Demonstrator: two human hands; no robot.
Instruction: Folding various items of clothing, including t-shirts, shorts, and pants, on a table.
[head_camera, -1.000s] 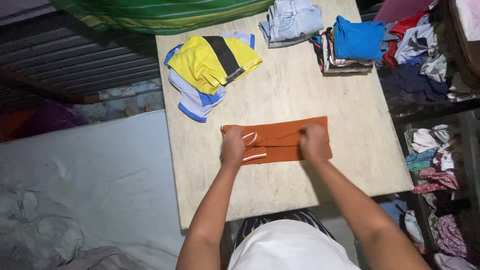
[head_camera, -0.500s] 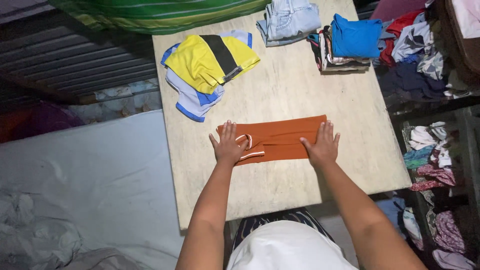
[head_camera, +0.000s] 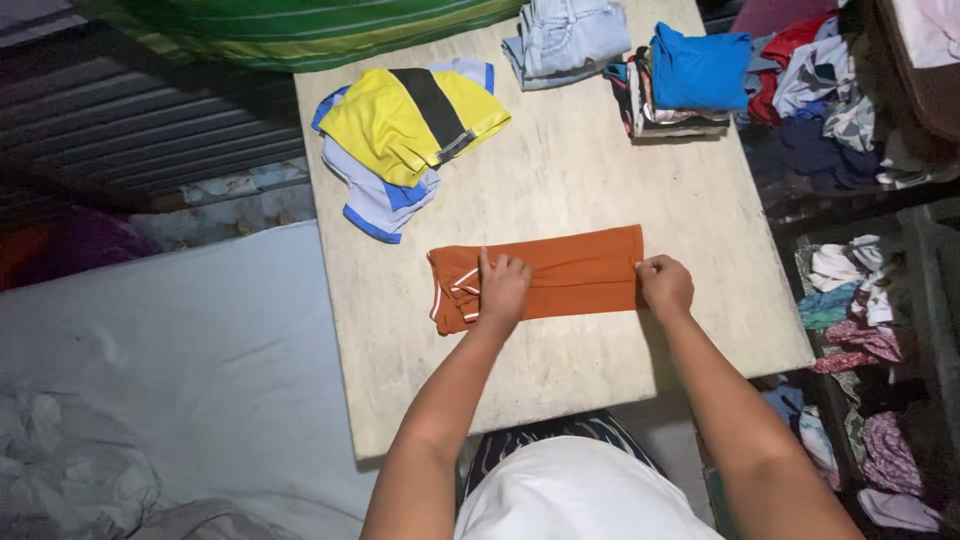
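Observation:
An orange garment (head_camera: 570, 268) with white trim lies folded into a long strip on the pale wooden table (head_camera: 600, 180). My left hand (head_camera: 500, 285) presses flat on it left of its middle, fingers together. My right hand (head_camera: 665, 284) pinches the strip's right end at the near corner.
A yellow, black and blue shirt (head_camera: 405, 130) lies crumpled at the table's far left. Folded jeans (head_camera: 565, 40) and a stack topped by a blue garment (head_camera: 695, 75) sit at the far edge. Loose clothes (head_camera: 850, 290) fill the right. A white sheet (head_camera: 170, 370) is on the left.
Both hands lay flat on the strip's ends half a second ago. My left hand has slid right toward the middle, and my right hand has closed on the right end.

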